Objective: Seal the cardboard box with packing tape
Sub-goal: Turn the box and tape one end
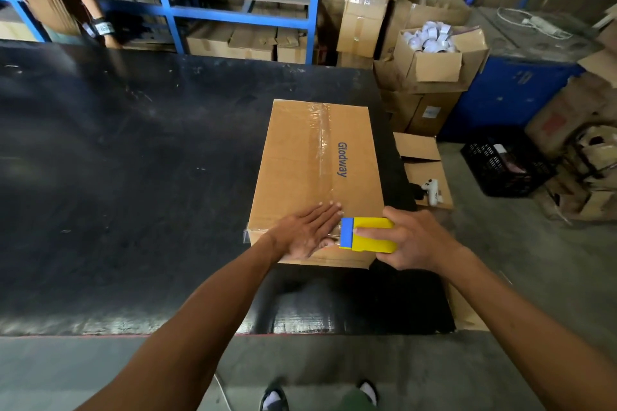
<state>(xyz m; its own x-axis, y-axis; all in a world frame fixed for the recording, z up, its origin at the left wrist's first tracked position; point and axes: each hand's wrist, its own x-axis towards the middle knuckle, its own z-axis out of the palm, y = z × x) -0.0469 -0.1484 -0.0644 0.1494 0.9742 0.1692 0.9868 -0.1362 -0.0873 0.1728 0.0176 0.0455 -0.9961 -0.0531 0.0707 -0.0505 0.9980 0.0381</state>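
A closed brown cardboard box (300,163) printed "Glodway" lies on the black table (133,177), near its right edge. Clear packing tape (322,143) runs along the box's centre seam from the far end toward me. My left hand (309,230) lies flat, fingers together, on the near end of the box top. My right hand (414,240) grips a yellow and blue tape dispenser (365,234) at the near right corner of the box, its blue end touching my left fingertips. The tape roll itself is hidden.
Another person's arm (96,23) reaches over the table's far left edge. Blue shelving (240,13) with cartons stands behind. Right of the table: an open carton of white rolls (430,43), stacked boxes, a black crate (507,160), a white handheld device (432,192) on a low carton.
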